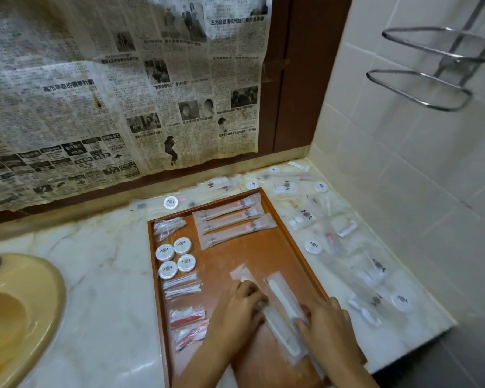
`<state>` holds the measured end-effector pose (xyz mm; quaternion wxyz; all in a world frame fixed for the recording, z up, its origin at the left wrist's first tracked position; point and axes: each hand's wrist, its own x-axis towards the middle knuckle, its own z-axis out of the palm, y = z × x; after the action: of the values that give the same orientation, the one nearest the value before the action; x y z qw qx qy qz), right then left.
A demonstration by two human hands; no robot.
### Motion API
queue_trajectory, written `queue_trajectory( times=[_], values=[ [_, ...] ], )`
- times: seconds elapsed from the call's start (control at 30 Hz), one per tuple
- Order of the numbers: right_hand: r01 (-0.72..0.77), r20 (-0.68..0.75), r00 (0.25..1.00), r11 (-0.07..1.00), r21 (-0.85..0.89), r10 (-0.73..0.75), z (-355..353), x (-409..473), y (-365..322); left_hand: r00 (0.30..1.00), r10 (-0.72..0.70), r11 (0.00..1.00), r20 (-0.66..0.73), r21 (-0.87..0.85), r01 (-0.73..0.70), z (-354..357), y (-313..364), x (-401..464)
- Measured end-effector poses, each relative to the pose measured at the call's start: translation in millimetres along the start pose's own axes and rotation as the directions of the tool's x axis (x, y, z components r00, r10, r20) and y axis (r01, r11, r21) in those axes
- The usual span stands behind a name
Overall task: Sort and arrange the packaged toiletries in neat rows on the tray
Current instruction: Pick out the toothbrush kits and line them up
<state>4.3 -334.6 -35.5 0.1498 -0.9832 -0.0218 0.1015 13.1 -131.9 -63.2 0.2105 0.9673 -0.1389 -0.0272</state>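
A wooden tray [289, 233] lies on the marble counter. Three long toothbrush packets [230, 219] lie in a row at its far end. Along its left side sit small clear packets [167, 226], several round white tins [174, 257], swab packets [182, 285] and red-and-white sachets [188, 323]. Near the tray's front lie long clear packets holding white combs [280, 301]. My left hand [235, 312] rests with fingers on the left packet. My right hand [328, 323] presses on the lower end of the comb packets.
Loose packets and round tins [312, 245] are scattered on the counter right of and behind the tray. A yellow basin [20, 309] sits at the left. Newspaper covers the wall behind. A metal rack [431, 68] hangs on the tiled wall at right.
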Motion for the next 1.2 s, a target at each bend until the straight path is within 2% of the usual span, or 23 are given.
queue_trajectory(
  times=[0.07, 0.17, 0.33, 0.53, 0.67, 0.83, 0.93, 1.07, 1.13, 1.2],
  values=[
    [-0.024, 0.001, 1.0, 1.0, -0.02, 0.024, 0, -11, 0, 0.999, 0.019, 0.999, 0.038, 0.041, -0.021, 4, 0, -5],
    [-0.042, -0.016, 0.999, 0.999, 0.022, 0.042, 0, -21, -1, 0.998, 0.02, 1.0, 0.053, 0.011, -0.021, 8, -3, -7],
    [-0.123, -0.037, 0.991, 0.983, 0.138, 0.129, 1, -22, 0, 0.999, 0.016, 0.999, 0.032, -0.032, -0.015, 2, -3, 4],
    [-0.136, -0.079, 0.981, 0.921, 0.364, 0.176, -14, -12, 8, 1.0, -0.009, 0.999, -0.005, 0.043, 0.009, -12, -7, 18],
    [-0.109, -0.065, 0.987, 0.902, 0.419, 0.149, -27, -9, 15, 0.996, -0.078, 0.997, -0.037, 0.014, 0.079, -10, 2, 21],
    [-0.099, 0.032, 0.995, 0.912, 0.397, 0.094, -32, -5, 26, 0.981, -0.191, 0.967, -0.035, -0.179, 0.182, -14, 10, 18],
    [-0.067, 0.112, 0.993, 0.917, 0.393, 0.024, -36, -4, 29, 0.988, -0.149, 0.952, -0.028, -0.276, 0.136, -21, 14, 10],
    [0.009, 0.203, 0.974, 0.918, 0.396, -0.097, -42, 0, 27, 0.996, -0.064, 0.911, 0.059, -0.404, 0.083, -36, 22, -9],
    [0.039, 0.234, 0.962, 0.92, 0.39, -0.14, -44, 3, 25, 0.993, -0.037, 0.914, 0.114, -0.397, 0.08, -40, 23, -17],
    [0.061, 0.26, 0.95, 0.919, 0.389, -0.173, -45, 6, 25, 0.984, -0.022, 0.946, 0.176, -0.316, 0.078, -41, 23, -22]
  ],
)
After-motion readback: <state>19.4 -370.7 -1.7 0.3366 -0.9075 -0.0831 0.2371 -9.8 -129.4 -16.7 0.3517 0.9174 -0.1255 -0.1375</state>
